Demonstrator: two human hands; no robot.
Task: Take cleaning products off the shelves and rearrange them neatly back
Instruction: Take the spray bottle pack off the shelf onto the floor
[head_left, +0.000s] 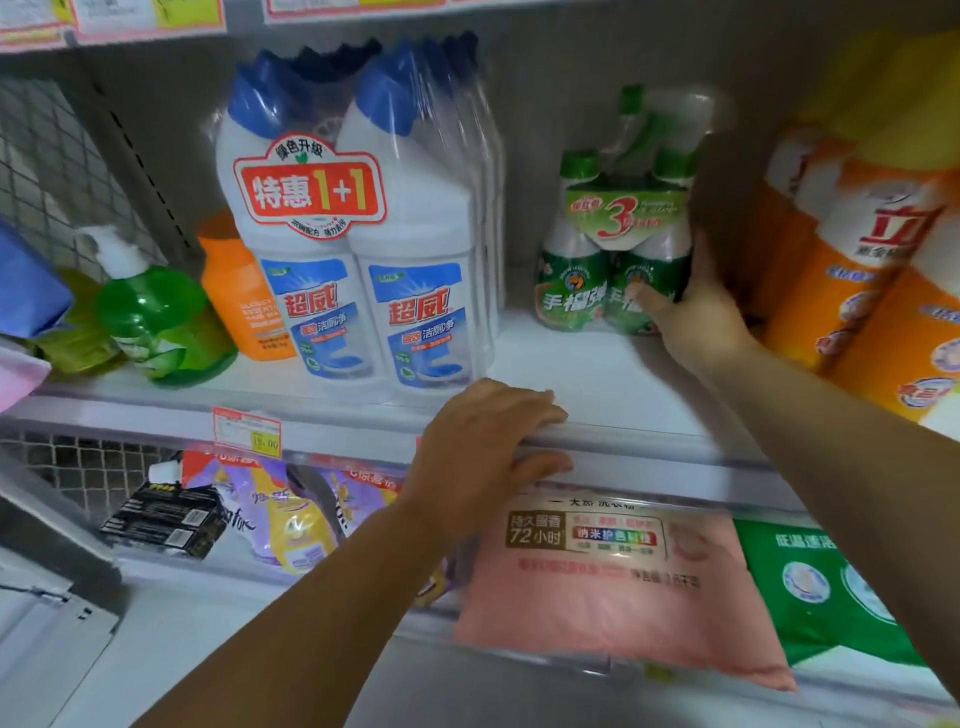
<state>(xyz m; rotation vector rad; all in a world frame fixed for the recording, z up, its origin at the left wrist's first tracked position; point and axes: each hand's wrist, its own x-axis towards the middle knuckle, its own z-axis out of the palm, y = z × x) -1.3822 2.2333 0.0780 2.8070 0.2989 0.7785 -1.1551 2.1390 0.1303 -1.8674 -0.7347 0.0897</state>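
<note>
A shrink-wrapped pack of green spray bottles (608, 249) stands upright on the white shelf (587, 374), right of centre. My right hand (691, 306) grips its right side, thumb across the front and fingers behind. My left hand (483, 447) rests on the front edge of the same shelf, fingers curled over the rail and thumb under it. A twin pack of white toilet cleaner bottles with blue caps (353, 249) stands to the left, with more such packs behind it.
An orange bottle (239, 301), a green pump bottle (156, 322) and a blue pouch (26, 280) sit at the left. Orange and white bottles (857, 280) crowd the right. The lower shelf holds a pink bag (623, 587), a green bag (821, 582), purple pouches (280, 514) and a black box (161, 519).
</note>
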